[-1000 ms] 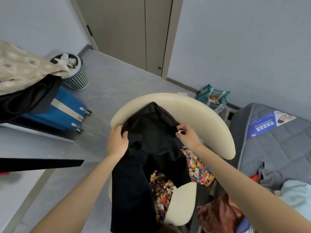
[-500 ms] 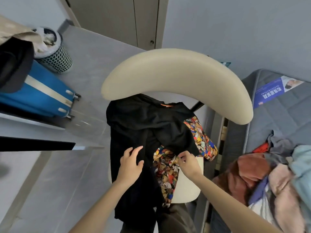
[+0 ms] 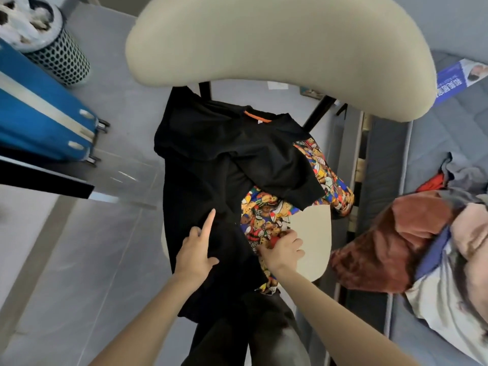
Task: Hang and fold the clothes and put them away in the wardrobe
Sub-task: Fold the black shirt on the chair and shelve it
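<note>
- A black T-shirt (image 3: 211, 159) is lying spread across the seat of a cream chair (image 3: 314, 233). Its orange-lined collar is pointing toward the back edge of the seat, under the curved backrest (image 3: 277, 48).
- The shirt's body is hanging over the front and left edges of the seat, and one sleeve is reaching toward the right edge.
- A bear-print garment (image 3: 266, 215) is lying under the shirt. It is showing at the middle of the seat, spilling over the right edge and peeking out at the front edge.
- The left hand (image 3: 196, 254) is resting on the black shirt near the front-left of the seat. Its index finger is stretched straight along the cloth and its thumb is spread out to the side, gripping nothing.
- The right hand (image 3: 284, 250) is lying knuckles-up near the front edge, where the shirt's edge is meeting the print. Its fingers are curling down into the cloth, and I cannot tell which of the two garments it is holding.
- A blue suitcase (image 3: 39, 114) and a mesh waste bin (image 3: 58, 56) are standing on the floor to the left of the chair.
- A heap of clothes (image 3: 390, 247) is lying on the grey bed (image 3: 435, 143) to the right.
</note>
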The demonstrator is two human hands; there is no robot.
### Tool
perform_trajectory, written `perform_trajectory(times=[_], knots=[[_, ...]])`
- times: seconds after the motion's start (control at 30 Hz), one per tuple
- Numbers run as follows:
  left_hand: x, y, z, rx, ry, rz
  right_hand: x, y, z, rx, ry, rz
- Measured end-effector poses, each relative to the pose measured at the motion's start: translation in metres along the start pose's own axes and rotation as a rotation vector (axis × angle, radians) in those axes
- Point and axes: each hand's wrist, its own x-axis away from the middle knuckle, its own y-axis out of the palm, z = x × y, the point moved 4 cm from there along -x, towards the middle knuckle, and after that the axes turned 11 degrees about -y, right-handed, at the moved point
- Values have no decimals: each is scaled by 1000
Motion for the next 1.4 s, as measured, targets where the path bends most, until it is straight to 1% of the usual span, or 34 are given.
perform_trajectory(times=[0.07, 0.2, 0.27, 0.4, 0.5, 0.57, 0.7, 0.77, 0.83, 0.9, 0.97, 1.0, 1.03, 1.07, 1.1, 1.13, 1.17, 1.23, 1.27, 1.33, 1.4], knots=[[0, 4, -2, 70, -25, -15, -4, 2, 5, -82, -3, 20], [5, 14, -5, 147, -56, 24, -12, 3, 14, -254, -100, -38], [8, 15, -5, 185, -49, 48, -10, 1, 15, -253, -139, -69], [25, 14, -7, 276, -12, 88, 0, -12, 30, -236, -300, -109], [46, 14, -15, 300, -71, 99, 12, -34, 57, -185, -378, -138], [60, 16, -21, 258, -112, 92, 17, -52, 79, -124, -355, -147], [90, 31, -34, 137, -140, 17, 14, -82, 121, -32, -216, -127], [103, 41, -40, 77, -165, -4, 11, -88, 135, 13, -166, -100], [113, 47, -42, 56, -205, 12, 12, -90, 140, 43, -162, -44], [117, 50, -38, 103, -269, 65, 15, -91, 139, 119, -210, 42], [120, 42, -28, 188, -300, 189, 18, -90, 131, 177, -329, 93], [120, 34, -19, 217, -255, 292, 18, -87, 125, 179, -413, 77], [119, 27, -8, 209, -163, 388, 18, -82, 118, 174, -503, 34], [116, 22, 5, 157, -51, 448, 17, -76, 110, 172, -586, -24], [112, 20, 18, 62, 62, 474, 16, -70, 101, 170, -652, -84], [106, 20, 32, -61, 152, 448, 16, -64, 93, 160, -697, -140], [100, 23, 44, -204, 192, 372, 16, -60, 86, 136, -724, -187], [87, 33, 57, -512, 162, 165, 17, -52, 75, 83, -750, -249], [80, 37, 59, -639, 149, 95, 17, -49, 71, 71, -753, -267], [71, 43, 53, -770, 107, 44, 15, -42, 68, 77, -754, -298], [67, 41, 40, -780, 62, 93, 14, -37, 67, 122, -757, -314]])
